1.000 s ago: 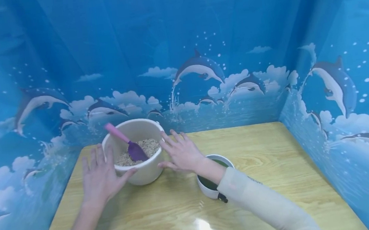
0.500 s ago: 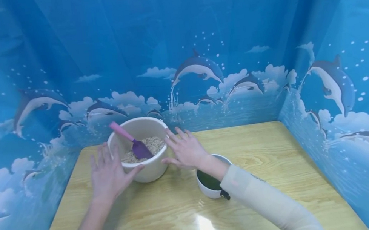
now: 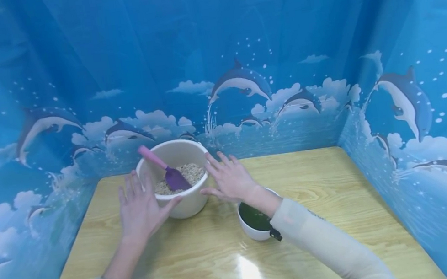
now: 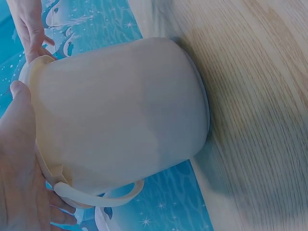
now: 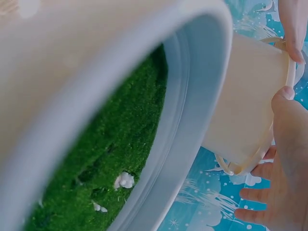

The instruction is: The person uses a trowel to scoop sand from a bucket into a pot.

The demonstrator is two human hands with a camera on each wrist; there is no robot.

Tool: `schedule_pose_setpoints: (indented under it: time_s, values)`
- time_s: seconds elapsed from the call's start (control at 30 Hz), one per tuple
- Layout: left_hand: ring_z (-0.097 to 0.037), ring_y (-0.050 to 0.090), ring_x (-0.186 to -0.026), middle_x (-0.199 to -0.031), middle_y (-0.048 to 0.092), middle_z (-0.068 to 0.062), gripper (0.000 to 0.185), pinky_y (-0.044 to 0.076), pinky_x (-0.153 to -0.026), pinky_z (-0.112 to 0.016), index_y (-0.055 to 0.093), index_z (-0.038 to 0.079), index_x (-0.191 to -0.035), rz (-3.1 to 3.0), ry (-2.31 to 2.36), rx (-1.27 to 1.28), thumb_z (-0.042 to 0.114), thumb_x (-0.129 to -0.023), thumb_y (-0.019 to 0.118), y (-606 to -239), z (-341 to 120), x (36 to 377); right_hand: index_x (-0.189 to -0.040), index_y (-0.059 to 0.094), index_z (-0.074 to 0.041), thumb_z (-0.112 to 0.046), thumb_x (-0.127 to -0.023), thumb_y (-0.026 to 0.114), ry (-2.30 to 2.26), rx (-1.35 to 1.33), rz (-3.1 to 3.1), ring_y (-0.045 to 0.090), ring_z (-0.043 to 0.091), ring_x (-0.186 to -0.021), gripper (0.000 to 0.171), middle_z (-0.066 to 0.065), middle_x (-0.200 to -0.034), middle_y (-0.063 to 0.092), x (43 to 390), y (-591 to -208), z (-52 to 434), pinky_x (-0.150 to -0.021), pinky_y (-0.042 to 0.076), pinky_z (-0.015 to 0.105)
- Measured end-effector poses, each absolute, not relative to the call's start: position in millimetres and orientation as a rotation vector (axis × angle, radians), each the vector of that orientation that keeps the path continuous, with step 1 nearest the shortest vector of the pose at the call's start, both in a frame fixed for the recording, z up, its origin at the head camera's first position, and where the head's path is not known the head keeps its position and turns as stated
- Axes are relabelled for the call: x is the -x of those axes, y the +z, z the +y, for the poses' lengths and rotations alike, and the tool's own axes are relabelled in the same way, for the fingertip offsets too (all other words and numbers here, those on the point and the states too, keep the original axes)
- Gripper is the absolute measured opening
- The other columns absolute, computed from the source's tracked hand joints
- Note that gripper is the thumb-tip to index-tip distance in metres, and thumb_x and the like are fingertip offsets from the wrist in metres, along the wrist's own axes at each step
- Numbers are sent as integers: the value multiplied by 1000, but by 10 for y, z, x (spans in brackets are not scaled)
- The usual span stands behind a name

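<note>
From the head view, the cream bucket (image 3: 176, 181) sits at the back left of the wooden bench (image 3: 315, 184), right up near the dolphin backdrop (image 3: 242, 82), and both hands are flat against it: left hand (image 3: 142, 208) on its left wall, right hand (image 3: 230, 180) on its right wall, fingers straight and spread, nothing curled round. So the bucket is dead between the two hands, slightly ahead of them, and neither hand looks any nearer than the other. It stands upright, long axis vertical, with grainy fill inside and one little shovel (image 3: 166, 170) stuck in it, pink handle leaning up to the left. Just behind the right wrist there's one small white pot (image 3: 254, 230) with green stuff in it, close to the bucket but not touching. Left wrist view: the bucket (image 4: 120, 110) fills the frame, the left hand (image 4: 19, 168) lies flat along its side by the rim, its handle hangs loose, and the other hand's fingers (image 4: 31, 29) show at the far rim. Right wrist view: mostly the white pot (image 5: 192, 125) with moss-like green filling right under the camera, bucket (image 5: 250, 101) beyond it, right hand (image 5: 284, 168) pressed open against its wall. Count: one bucket, one shovel, one pot, two hands.
</note>
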State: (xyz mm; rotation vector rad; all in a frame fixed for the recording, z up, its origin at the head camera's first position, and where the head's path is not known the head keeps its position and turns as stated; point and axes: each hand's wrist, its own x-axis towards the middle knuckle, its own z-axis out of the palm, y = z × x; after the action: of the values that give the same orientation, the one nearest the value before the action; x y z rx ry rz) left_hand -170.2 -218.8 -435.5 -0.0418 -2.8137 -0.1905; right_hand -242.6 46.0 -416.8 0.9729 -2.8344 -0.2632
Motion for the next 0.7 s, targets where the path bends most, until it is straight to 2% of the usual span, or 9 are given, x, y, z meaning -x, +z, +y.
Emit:
schedule_pose_setpoints:
  time_s: [0.37,0.53,0.7]
  values:
    - [-60,20,-156,-168,16,-39,122,17,-126,-73,26,-4,-163,-2840,-161,61,89,-88,50,-4314,-2185,1685,-166,29,-17,-80,-101,30,-243,-959,-2853,29,39,-161,90,7,-179,13,2402,-4162,472,-126,35,59]
    - [-61,27,-153,-165,26,-39,121,21,-124,-75,27,-1,-164,-2806,-111,119,86,-86,56,-4288,-2214,1695,-167,27,-16,-80,-101,32,-228,-951,-2861,29,38,-161,92,7,-179,12,2390,-4175,469,-126,35,59]
    - [-59,35,-150,-165,34,-34,119,28,-120,-76,31,3,-163,-2744,-47,253,85,-83,61,-4270,-2240,1742,-168,24,-16,-81,-100,32,-228,-951,-2855,31,39,-161,94,8,-179,10,2373,-4199,473,-126,36,58]
